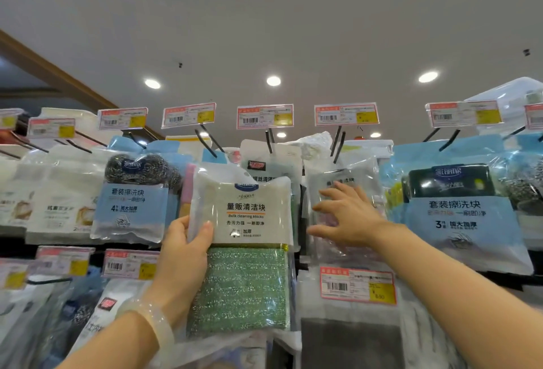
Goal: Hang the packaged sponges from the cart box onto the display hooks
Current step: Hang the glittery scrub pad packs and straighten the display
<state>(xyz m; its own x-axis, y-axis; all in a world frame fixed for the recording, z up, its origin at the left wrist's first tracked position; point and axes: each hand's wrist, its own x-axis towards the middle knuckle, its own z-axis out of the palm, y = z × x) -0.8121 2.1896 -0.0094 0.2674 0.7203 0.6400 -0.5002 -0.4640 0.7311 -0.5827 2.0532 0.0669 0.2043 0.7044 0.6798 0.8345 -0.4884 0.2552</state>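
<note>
The fingers (205, 229) of the left hand (183, 254) were clamped on the lower left edge of a sponge pack (241, 239), thumb across its front and the rest hidden behind it. The pack stood upright in the air, its white label panel above and the green scouring pad showing through the clear wrap below. A pale bangle (152, 323) sat on that wrist. To the right of the sponge pack, the right hand (345, 215) was spread with loose fingers, gripping nothing, its palm laid flat against the clear packs (342, 192) hanging there. Above the sponge pack a pair of dark display hooks (269, 140) jutted forward, carrying a price tag (265, 116) at the tip. Behind the sponge pack hung another white pack (264, 160). To its left hung a blue pack of steel scourers (133, 192), and far to its right a larger blue pack (454, 207).
</note>
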